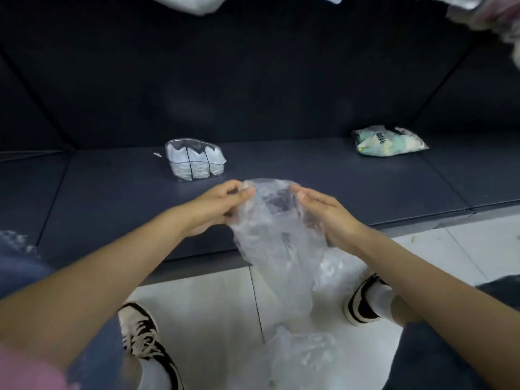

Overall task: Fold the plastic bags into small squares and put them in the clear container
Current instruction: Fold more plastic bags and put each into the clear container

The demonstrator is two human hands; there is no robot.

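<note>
A crumpled clear plastic bag (277, 237) hangs between both hands over the front edge of a dark padded surface. My left hand (216, 206) pinches its upper left edge. My right hand (327, 218) grips its upper right side. The bag trails down toward the floor between my feet. Beyond the hands, a clear container (194, 159) stands on the dark surface and holds three folded white bags side by side.
A green and white printed bag (389, 140) lies at the back right of the dark padded surface (112, 192). More clear plastic (304, 358) lies on the white tiled floor (202, 311) between my two black-and-white shoes.
</note>
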